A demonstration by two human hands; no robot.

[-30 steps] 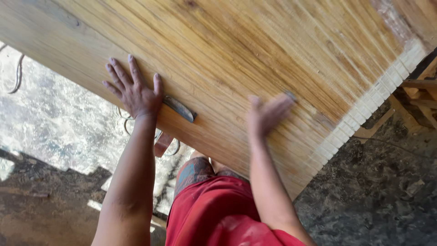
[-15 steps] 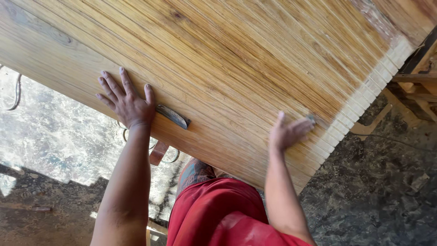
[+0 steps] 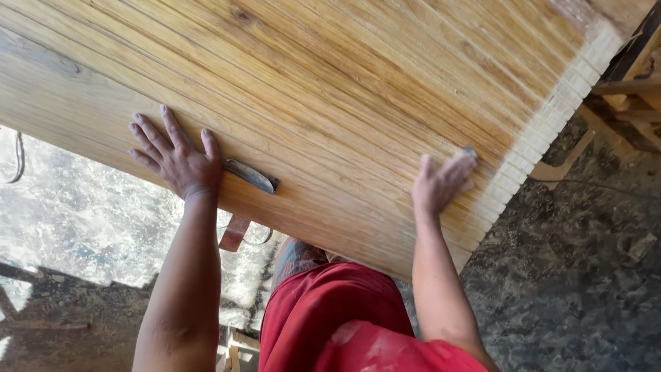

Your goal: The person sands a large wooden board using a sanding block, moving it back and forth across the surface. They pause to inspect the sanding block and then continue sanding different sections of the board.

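The left hand (image 3: pixel 175 160) lies open, fingers spread flat on the wide slatted wooden panel (image 3: pixel 344 89), a dark metal blade (image 3: pixel 251 176) just beside its thumb, while the right hand (image 3: pixel 441 182) presses a small grey pad (image 3: pixel 469 151) under its fingertips near the panel's pale end.

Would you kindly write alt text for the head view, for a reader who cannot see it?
Left hand lies flat on a wide grooved wooden panel, beside a flat metal tool. Right hand presses something small near the panel's pale end.
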